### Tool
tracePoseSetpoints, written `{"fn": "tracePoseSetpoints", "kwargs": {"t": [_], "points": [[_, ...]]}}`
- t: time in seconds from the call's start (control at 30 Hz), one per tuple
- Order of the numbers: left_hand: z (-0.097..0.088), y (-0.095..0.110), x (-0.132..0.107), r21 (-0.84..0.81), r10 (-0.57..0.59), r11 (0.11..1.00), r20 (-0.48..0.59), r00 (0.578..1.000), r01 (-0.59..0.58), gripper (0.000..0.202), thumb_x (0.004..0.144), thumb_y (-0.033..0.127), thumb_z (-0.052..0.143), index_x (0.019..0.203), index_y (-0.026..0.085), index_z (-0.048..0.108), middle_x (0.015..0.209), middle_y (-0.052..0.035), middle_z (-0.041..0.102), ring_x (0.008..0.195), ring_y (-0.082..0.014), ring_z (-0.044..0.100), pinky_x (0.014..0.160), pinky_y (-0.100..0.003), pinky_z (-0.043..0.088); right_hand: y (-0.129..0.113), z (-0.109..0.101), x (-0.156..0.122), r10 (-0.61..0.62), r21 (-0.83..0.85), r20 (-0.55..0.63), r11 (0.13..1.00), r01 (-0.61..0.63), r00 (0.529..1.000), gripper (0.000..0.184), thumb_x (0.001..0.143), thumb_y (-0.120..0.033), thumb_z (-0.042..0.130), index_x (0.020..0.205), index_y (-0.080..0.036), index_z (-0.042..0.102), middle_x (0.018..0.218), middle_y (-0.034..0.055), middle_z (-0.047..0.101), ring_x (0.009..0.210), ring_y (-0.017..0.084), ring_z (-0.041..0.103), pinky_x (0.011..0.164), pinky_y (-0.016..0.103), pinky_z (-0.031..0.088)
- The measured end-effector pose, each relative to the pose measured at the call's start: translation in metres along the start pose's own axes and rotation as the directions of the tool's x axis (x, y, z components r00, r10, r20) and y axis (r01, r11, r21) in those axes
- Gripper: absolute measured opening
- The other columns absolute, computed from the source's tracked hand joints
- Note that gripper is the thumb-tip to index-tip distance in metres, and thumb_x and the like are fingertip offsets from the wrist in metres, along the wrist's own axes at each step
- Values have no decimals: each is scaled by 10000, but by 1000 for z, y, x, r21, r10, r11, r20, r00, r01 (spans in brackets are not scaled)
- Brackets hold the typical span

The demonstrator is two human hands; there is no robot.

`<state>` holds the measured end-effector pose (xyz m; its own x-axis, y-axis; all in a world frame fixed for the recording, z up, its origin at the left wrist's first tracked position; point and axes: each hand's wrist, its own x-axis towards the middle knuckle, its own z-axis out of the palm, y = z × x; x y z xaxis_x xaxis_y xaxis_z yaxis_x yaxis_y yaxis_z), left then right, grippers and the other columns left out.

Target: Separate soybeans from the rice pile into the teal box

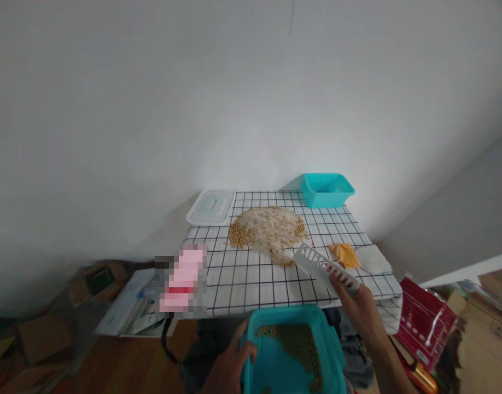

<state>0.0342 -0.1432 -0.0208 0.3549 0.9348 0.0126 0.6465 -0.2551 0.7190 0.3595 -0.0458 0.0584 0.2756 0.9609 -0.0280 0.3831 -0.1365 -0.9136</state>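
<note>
My left hand [230, 368] grips the left rim of a teal tub [275, 372] held below the table's front edge; yellow beans [300, 345] lie inside it. My right hand [355, 303] is closed on the handle end of a white slotted scoop [322, 265], whose far end rests on the grid-patterned tablecloth [243, 273] beside a pile of mixed rice and beans [269, 230].
A second teal tub [327, 189] stands at the table's back right and a clear lid [211, 206] at the back left. An orange cloth [344, 254] lies on a white cloth [374, 260] at the right edge. Boxes, papers and a red bag [425, 328] crowd the floor.
</note>
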Motion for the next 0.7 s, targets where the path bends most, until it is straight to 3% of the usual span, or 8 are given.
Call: {"fn": "tracePoseSetpoints", "kwargs": {"t": [0.17,0.47,0.7], "points": [[1,-3,-2,9,-18,1000,28,999,18,270,737,321,719,876,244,501,1628,-122,340,1109,-280,702,789,-301,575,0,6,3,7,12,14,1000,-7,1000,513,764,-652,679,868,-167,814,773,58,753,797,297,657,730,367,513],[0,5,-1,11,-57,998,-4,998,57,269,704,370,723,849,234,542,1621,-115,357,1123,-302,694,775,-296,580,-3,10,-10,1,43,47,999,-3,999,473,847,-575,665,1080,-188,804,919,66,783,916,322,683,806,384,527],[2,6,0,7,-64,998,-9,998,64,243,718,349,721,845,239,546,1607,-101,389,1159,-283,680,829,-279,573,5,1,-14,13,46,32,999,-15,999,482,834,-582,676,1037,-166,811,835,62,768,878,319,685,801,383,535]]}}
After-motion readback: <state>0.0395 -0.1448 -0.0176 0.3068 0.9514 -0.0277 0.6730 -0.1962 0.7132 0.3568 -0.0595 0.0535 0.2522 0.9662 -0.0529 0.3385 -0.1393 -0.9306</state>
